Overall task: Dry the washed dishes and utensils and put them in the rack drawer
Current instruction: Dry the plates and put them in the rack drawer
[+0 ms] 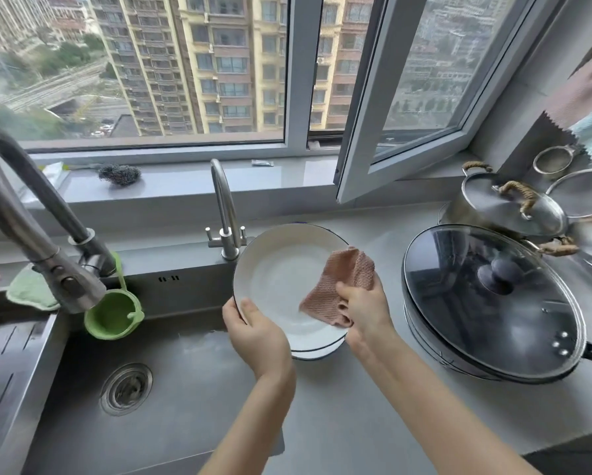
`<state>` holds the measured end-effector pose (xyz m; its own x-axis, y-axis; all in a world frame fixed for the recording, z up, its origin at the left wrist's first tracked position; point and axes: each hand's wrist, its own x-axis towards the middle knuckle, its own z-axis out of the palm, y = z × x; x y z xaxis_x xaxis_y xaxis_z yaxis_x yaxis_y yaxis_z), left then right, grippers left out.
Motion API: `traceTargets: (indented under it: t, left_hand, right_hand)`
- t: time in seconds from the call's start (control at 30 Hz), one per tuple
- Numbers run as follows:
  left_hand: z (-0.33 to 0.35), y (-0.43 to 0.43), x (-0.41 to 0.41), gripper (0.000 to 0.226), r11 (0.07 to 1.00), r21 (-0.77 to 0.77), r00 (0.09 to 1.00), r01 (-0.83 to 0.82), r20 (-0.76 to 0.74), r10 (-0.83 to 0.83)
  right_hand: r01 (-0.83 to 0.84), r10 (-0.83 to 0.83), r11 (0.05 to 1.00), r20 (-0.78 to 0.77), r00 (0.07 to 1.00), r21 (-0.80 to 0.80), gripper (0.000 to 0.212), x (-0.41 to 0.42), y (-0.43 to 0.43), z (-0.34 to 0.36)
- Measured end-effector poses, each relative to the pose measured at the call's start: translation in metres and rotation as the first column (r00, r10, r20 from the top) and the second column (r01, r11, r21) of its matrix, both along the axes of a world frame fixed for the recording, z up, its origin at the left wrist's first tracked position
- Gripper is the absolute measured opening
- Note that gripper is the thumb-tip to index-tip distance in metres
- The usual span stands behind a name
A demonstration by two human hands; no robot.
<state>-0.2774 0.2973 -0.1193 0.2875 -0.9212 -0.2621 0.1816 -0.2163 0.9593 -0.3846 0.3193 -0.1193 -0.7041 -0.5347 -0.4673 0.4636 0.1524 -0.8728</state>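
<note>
left hand [253, 332] grips white plate [281, 279] rim at 8 o'clock; right hand [365, 311] pinches pink cloth [339, 286] at 4; likely wet, slippery, breakable.

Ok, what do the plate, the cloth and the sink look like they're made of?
Plate: likely glazed ceramic, glossy white with a dark rim line.
Cloth: pink woven fabric, visibly textured surface.
Sink: brushed stainless steel, dull grey sheen.
</note>
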Motion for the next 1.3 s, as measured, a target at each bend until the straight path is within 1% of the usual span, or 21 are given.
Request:
traceTargets:
  t: [0.07,0.13,0.2,0.27,0.33,0.37,0.4,0.5,0.57,0.6,0.7,0.8,0.9,0.93,1.0,1.03,1.1,1.17,1.23,1.27,1.3]
  left_hand:
    - [-0.009,0.003,0.007,0.014,0.984,0.022,0.982,0.177,0.058,-0.178]
    - [-0.01,-0.019,0.025,0.014,0.906,-0.005,0.905,0.424,0.037,-0.424]
    - [0.001,-0.053,0.04,0.016,0.745,-0.051,0.747,0.665,0.046,-0.664]
    - [0.018,-0.075,0.041,0.018,0.514,0.0,0.503,0.858,0.202,-0.84]
    - [0.029,-0.081,0.034,0.025,0.348,0.055,0.305,0.936,0.365,-0.88]
    - [0.028,-0.081,0.03,0.028,0.328,0.073,0.261,0.942,0.455,-0.852]
    - [0.027,-0.08,0.027,0.029,0.345,0.076,0.258,0.935,0.521,-0.814]
    - [0.019,-0.076,0.024,0.027,0.465,0.03,0.374,0.885,0.55,-0.747]
    - [0.021,-0.076,0.023,0.024,0.612,0.031,0.549,0.79,0.408,-0.729]
    - [0.024,-0.077,0.022,0.024,0.684,0.028,0.641,0.729,0.326,-0.695]
    - [0.019,-0.076,0.015,0.034,0.83,0.004,0.787,0.558,0.316,-0.53]
    - [0.009,-0.062,-0.003,0.027,0.966,-0.022,0.96,0.256,0.123,-0.252]
    - [0.007,-0.023,-0.02,0.029,0.998,0.064,1.0,-0.021,-0.017,0.023]
    - [0.008,-0.011,-0.021,0.029,0.997,0.076,0.999,-0.026,-0.038,0.029]
    - [0.005,-0.005,-0.009,0.026,0.982,0.085,0.986,0.167,-0.011,-0.167]
    - [0.004,-0.012,0.002,0.024,0.938,0.089,0.942,0.336,-0.021,-0.336]
    - [0.011,-0.043,0.027,0.021,0.757,0.075,0.76,0.649,-0.001,-0.65]
    - [0.021,-0.078,0.042,0.022,0.583,0.096,0.554,0.807,0.219,-0.803]
    - [0.03,-0.095,0.041,0.036,0.418,0.145,0.298,0.897,0.499,-0.814]
    - [0.033,-0.095,0.036,0.037,0.36,0.15,0.201,0.921,0.61,-0.766]
    - [0.033,-0.092,0.032,0.036,0.342,0.138,0.166,0.93,0.673,-0.721]
  right_hand:
    - [-0.065,0.065,0.998,-0.044,0.997,-0.007,0.033,-0.008,0.002,0.005]
    - [-0.17,0.171,0.985,-0.087,0.981,0.02,0.035,-0.02,0.006,0.011]
    - [-0.342,0.343,0.939,-0.144,0.928,0.034,0.04,-0.031,0.01,0.015]
    - [-0.54,0.542,0.838,-0.217,0.812,0.073,0.045,-0.038,0.011,0.02]
    - [-0.676,0.691,0.719,-0.271,0.67,0.162,0.049,-0.04,0.006,0.028]
    - [-0.713,0.732,0.677,-0.267,0.627,0.183,0.05,-0.041,0.002,0.03]
    - [-0.736,0.757,0.65,-0.248,0.604,0.19,0.051,-0.043,-0.001,0.03]
    - [-0.762,0.78,0.625,-0.183,0.599,0.17,0.053,-0.054,-0.003,0.026]
    - [-0.691,0.693,0.72,-0.069,0.717,0.056,0.044,-0.056,0.002,0.02]
    - [-0.613,0.613,0.79,0.002,0.79,-0.023,0.042,-0.054,0.004,0.014]
    - [-0.245,0.259,0.963,0.123,0.958,-0.113,0.04,-0.036,0.002,-0.01]
    - [0.082,-0.062,0.99,0.167,0.984,-0.118,0.032,-0.003,-0.01,-0.024]
    - [0.234,-0.203,0.964,0.224,0.953,-0.124,0.033,0.018,-0.014,-0.026]
    - [0.219,-0.187,0.968,0.231,0.955,-0.122,0.033,0.018,-0.013,-0.025]
    - [0.14,-0.116,0.984,0.203,0.972,-0.107,0.034,0.008,-0.01,-0.02]
    - [0.087,-0.072,0.992,0.166,0.983,-0.087,0.035,-0.001,-0.007,-0.016]
    - [-0.044,0.05,0.998,0.101,0.994,-0.055,0.038,-0.025,0.0,-0.004]
    - [-0.316,0.316,0.949,0.035,0.948,-0.026,0.041,-0.043,0.007,0.018]
    - [-0.619,0.63,0.776,-0.109,0.769,0.124,0.045,-0.051,0.007,0.038]
    - [-0.705,0.729,0.684,-0.162,0.665,0.187,0.048,-0.052,0.002,0.045]
    - [-0.753,0.786,0.618,-0.192,0.588,0.225,0.052,-0.051,-0.002,0.051]
